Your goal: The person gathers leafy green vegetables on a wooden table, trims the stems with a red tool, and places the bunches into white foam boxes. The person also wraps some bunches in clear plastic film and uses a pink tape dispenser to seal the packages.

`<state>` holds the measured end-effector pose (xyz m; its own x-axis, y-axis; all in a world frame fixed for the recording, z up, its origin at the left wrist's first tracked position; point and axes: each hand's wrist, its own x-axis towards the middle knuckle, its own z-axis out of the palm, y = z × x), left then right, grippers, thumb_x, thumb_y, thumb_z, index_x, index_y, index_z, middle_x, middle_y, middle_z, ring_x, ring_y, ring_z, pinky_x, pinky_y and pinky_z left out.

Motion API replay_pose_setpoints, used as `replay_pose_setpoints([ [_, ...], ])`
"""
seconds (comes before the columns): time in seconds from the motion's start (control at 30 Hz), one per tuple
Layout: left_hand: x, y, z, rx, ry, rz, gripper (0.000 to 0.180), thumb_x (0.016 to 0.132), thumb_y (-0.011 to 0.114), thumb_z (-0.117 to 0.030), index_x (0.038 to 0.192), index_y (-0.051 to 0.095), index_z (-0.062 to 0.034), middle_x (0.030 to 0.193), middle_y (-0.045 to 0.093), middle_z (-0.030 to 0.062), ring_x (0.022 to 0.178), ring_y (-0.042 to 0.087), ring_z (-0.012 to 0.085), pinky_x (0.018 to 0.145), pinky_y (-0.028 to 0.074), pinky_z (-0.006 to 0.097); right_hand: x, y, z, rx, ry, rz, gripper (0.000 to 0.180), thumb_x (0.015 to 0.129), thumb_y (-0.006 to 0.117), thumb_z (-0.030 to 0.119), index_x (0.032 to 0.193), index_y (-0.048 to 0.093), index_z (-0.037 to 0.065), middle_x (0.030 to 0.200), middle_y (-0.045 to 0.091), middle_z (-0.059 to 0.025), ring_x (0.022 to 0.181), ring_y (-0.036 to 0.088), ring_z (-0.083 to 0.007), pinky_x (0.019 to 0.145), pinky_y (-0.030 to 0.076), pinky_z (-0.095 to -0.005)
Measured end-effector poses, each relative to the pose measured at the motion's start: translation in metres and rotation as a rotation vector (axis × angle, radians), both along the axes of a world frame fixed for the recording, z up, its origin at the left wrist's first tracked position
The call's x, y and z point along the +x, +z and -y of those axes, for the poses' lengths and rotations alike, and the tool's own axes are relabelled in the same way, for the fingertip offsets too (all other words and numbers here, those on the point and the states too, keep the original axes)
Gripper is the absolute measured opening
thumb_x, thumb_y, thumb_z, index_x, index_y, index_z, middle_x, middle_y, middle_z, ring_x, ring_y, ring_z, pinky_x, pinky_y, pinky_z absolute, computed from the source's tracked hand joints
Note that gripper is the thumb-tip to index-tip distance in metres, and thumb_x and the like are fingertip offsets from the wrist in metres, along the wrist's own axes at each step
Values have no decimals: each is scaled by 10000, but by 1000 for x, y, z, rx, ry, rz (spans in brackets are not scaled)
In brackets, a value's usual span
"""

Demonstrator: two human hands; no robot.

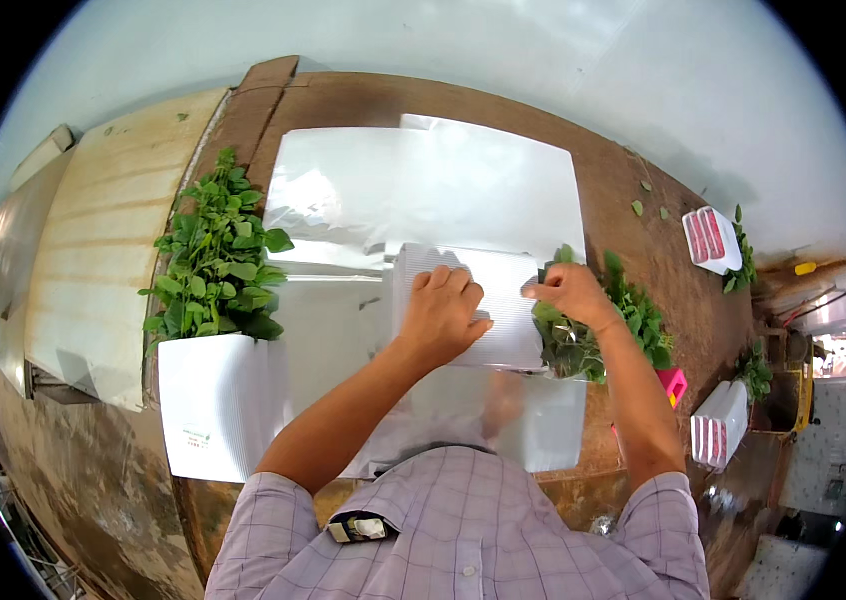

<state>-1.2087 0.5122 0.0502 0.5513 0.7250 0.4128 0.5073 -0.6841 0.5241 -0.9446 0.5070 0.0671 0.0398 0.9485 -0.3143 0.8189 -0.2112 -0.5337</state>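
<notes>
A white ribbed wrapper (505, 330) lies in front of me, with leafy greens (571, 345) showing at its right end. My left hand (440, 315) rests on the wrapper's left part, fingers curled down onto it and thumb out to the right. At the wrapper's right edge, beside the leaves, my right hand (573, 292) is closed in a pinch; its fingertips are partly hidden. Under the wrapper spread shiny silvery-white sheets (343, 190) on a brown table (363, 95).
To the left stands a leafy bundle (218, 260) in a white ribbed sleeve (213, 400). Two white packs with red-and-white ends, an upper pack (708, 240) and a lower pack (721, 425), lie at the right with greens. A pink object (673, 384) sits by my right forearm.
</notes>
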Motion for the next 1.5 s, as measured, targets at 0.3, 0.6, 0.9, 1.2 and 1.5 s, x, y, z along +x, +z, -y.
replay_pose_setpoints([
  [0.3, -10, 70, 25, -213, -179, 331, 149, 727, 707, -84, 697, 561, -82, 684, 547, 39, 650, 526, 258, 597, 404, 370, -42, 15, 31, 161, 67, 34, 298, 830, 718, 284, 747, 625, 13, 636, 579, -124, 563, 513, -195, 557, 425, -339],
  [0.6, -20, 214, 89, -540, -937, 911, 169, 747, 625, -77, 640, 495, -63, 677, 498, 68, 560, 525, 197, 466, 394, 367, -43, 35, 73, 351, -255, -349, 261, 882, 689, 215, 758, 601, 2, 595, 506, 8, 570, 416, -59, 516, 372, -248],
  [0.9, -1, 228, 104, -431, -850, 534, 138, 769, 607, -128, 679, 531, -57, 739, 552, 91, 651, 590, 223, 556, 461, 401, -76, 53, 83, 380, -115, -549, 195, 910, 665, 125, 778, 580, 9, 636, 485, 52, 583, 379, -17, 495, 309, -196],
  [1.2, -25, -41, 103, -1361, -510, 142, 263, 882, 646, -272, 1001, 658, -38, 933, 657, 104, 869, 636, 215, 735, 494, 319, -172, 23, 19, 502, 473, -313, 418, 881, 637, 229, 1261, 537, 86, 1005, 660, -98, 666, 616, -240, 605, 516, -349],
  [1.5, -90, -117, 91, -1856, -251, 1614, 840, 882, 430, -666, 1459, 306, -67, 1487, 357, 124, 1358, 367, 279, 1124, 293, 425, -195, 34, -20, 220, 710, -97, 289, 885, 596, 337, 933, 500, 68, 650, 616, -101, 578, 630, -305, 513, 492, -403],
])
